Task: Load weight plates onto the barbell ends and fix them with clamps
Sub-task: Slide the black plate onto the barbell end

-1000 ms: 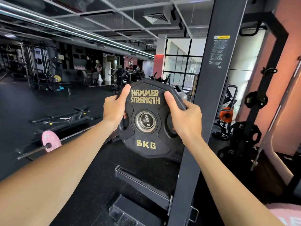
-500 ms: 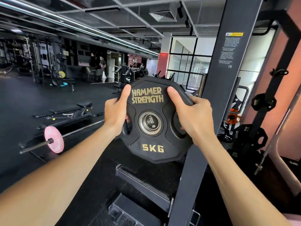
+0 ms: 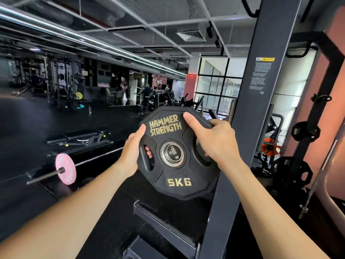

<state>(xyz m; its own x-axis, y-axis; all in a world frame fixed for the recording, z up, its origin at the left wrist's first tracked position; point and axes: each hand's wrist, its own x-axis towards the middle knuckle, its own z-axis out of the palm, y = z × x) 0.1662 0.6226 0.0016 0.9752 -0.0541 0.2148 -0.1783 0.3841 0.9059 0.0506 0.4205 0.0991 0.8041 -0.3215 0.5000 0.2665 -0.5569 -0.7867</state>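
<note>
— What sits far left?
— A round pink weight plate (image 3: 65, 169) on a thin steel bar (image 3: 43, 176), low near the floor.
— And the hands?
— The left hand (image 3: 133, 153) and right hand (image 3: 216, 142) grip a black rubber 5 kg plate (image 3: 176, 156), fingers (image 3: 149, 151) curled through its slots, thumbs on its face; it sits on the chrome barbell end (image 3: 172, 152) beside a dark steel rack upright (image 3: 248, 116).

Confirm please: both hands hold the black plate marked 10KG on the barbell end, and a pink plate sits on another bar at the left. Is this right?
Not quite. The head view shows the black plate marked 5KG, not 10KG. The rest stands: the left hand and right hand grip it on the barbell end, and a pink plate sits on another bar at the left.
</note>
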